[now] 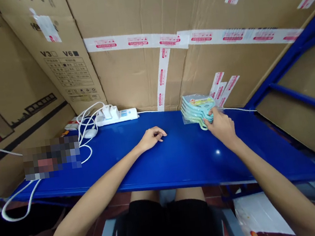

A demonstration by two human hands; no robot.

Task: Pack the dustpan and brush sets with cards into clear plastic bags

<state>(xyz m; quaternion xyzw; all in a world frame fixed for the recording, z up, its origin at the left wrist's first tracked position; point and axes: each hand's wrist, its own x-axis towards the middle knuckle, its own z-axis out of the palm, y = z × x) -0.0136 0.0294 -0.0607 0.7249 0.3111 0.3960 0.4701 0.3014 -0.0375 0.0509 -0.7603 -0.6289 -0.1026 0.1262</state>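
Note:
A clear-wrapped pack of pastel blue and green plastic hangers (197,107) rests at the back of the blue table, against the cardboard wall. My right hand (220,125) is closed around the front right part of the pack, thumb on the near side; its other fingers are partly hidden behind. My left hand (151,137) hovers over or rests on the middle of the table, left of the pack and apart from it. Its fingers are loosely curled, with a gap between thumb and forefinger and nothing in them.
A white power strip (119,116) with plugs and tangled white cables (84,123) lies at the back left. A blurred patch covers things at the far left. Cardboard walls (137,74) enclose the blue table (164,167); a blue metal frame (286,60) stands at the right.

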